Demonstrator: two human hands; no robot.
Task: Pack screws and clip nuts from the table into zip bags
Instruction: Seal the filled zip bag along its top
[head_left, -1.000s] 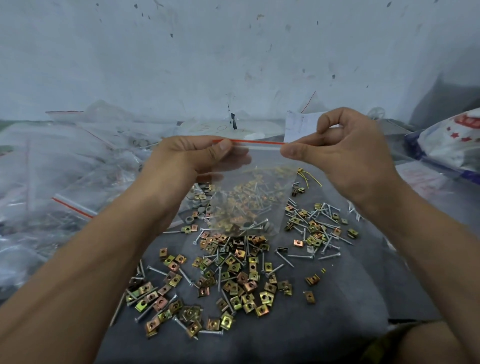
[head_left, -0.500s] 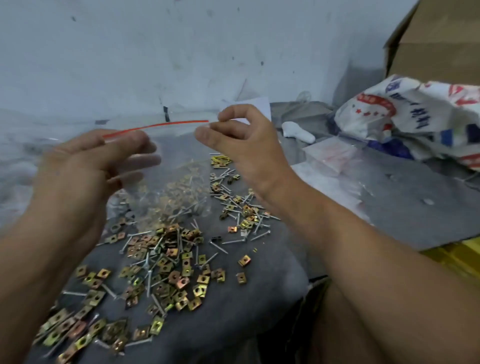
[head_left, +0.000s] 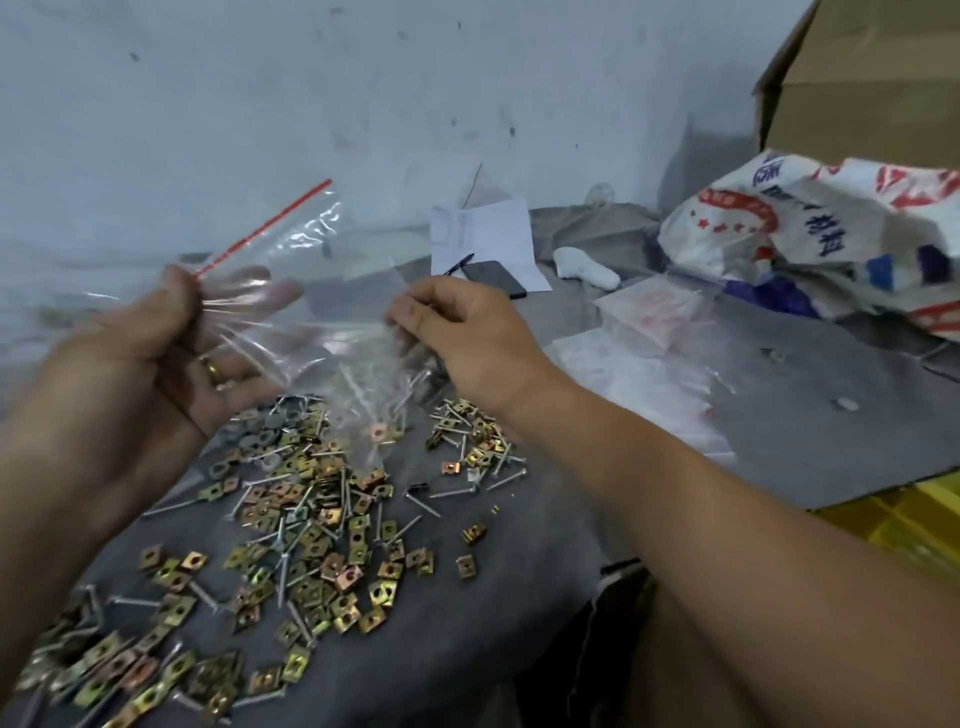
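A clear zip bag (head_left: 306, 234) with a red zip strip tilts up to the right above the table. My left hand (head_left: 156, 364) pinches it at the strip's lower end with thumb against fingers. My right hand (head_left: 462, 332) has its fingers curled round the bag's lower right part. A few screws and a clip nut (head_left: 377, 431) show through the plastic there. Below both hands a pile of brass-coloured clip nuts (head_left: 332, 561) mixed with silver screws (head_left: 457, 491) lies on the grey cloth (head_left: 519, 597).
Grey washers (head_left: 260, 436) lie at the pile's far left. Behind are a paper sheet (head_left: 483, 234), a pen and a black phone (head_left: 493, 275). Flat empty bags (head_left: 644, 322), a printed white sack (head_left: 831, 228), a cardboard box (head_left: 872, 78) and a yellow crate (head_left: 893, 519) are to the right.
The zip strip was level between both hands. Now it slants upward, held only by my left hand. My right hand left the strip and took the bag lower down. The view turned right.
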